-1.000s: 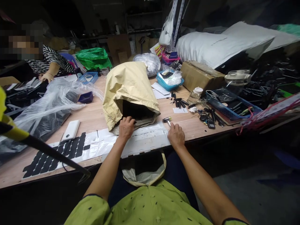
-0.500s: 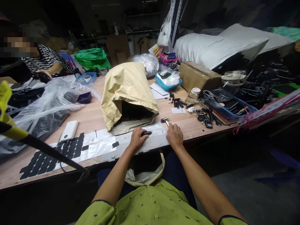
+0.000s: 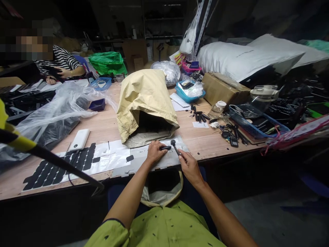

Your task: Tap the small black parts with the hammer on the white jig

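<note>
My left hand (image 3: 155, 152) pinches a small black part (image 3: 165, 148) against a white sheet (image 3: 144, 156) at the table's near edge. My right hand (image 3: 188, 165) grips a small hammer (image 3: 175, 146) by its handle, head raised just right of the black part. Right behind both hands lies a tan sack (image 3: 144, 99) with its dark mouth open toward me.
Black pads (image 3: 64, 164) line the white sheet to the left, beside a white power bank (image 3: 79, 139). A plastic bag (image 3: 51, 113), blue trays (image 3: 189, 92), a cardboard box (image 3: 223, 89) and scattered keys (image 3: 228, 132) crowd the table. A person in stripes (image 3: 60, 63) sits far left.
My left hand came out of the sack mouth with a black part and set it on the sheet. My right hand took the small hammer off the table and brought it over.
</note>
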The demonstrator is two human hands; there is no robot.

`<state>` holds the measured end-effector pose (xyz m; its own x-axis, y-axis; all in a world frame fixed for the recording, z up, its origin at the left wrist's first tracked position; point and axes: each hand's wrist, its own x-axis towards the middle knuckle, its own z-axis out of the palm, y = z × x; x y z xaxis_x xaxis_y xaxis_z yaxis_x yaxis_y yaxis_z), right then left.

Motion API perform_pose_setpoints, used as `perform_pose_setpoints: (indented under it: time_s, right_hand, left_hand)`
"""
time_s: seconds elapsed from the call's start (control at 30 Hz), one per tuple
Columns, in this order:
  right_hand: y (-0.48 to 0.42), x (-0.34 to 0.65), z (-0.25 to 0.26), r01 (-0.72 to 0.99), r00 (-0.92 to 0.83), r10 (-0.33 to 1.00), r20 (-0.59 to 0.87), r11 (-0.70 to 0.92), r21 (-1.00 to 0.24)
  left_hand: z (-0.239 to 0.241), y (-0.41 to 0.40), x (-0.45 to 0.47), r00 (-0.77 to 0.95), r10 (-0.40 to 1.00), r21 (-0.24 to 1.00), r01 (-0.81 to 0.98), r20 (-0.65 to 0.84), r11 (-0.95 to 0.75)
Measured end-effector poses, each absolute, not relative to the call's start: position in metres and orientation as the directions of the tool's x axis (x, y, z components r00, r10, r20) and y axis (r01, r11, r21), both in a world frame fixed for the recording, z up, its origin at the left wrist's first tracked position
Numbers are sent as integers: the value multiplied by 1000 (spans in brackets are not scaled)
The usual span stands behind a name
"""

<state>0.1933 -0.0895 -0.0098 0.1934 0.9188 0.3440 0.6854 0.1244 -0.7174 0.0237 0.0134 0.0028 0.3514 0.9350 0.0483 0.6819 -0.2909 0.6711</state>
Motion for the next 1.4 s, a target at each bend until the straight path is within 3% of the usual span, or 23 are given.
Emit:
perform_pose_setpoints:
  time_s: [0.6,0.73,0.93,1.13,1.4]
  right_hand:
    - [-93,184,-15,695,126,937,327,152,-703]
    - [-85,217,-18,814,233,899,371,29,-580]
    - [-54,256,-20,924,358,877,320,-285,-254]
    - [-42,251,-26,960,278,865,418,-267,-86]
    - [-45,247,-27,959,262,855,448,-283,-21]
  left_hand:
    - [-1,14,28,348,936,710,649,43,-274]
    - [-4,13,29,352,935,715,642,47,-278]
    - [-1,16,28,397,917,714,635,25,-294]
    - [4,-7,8,559,828,704,574,36,-418]
    - [-8,-74,-26,604,789,602,591,111,-537]
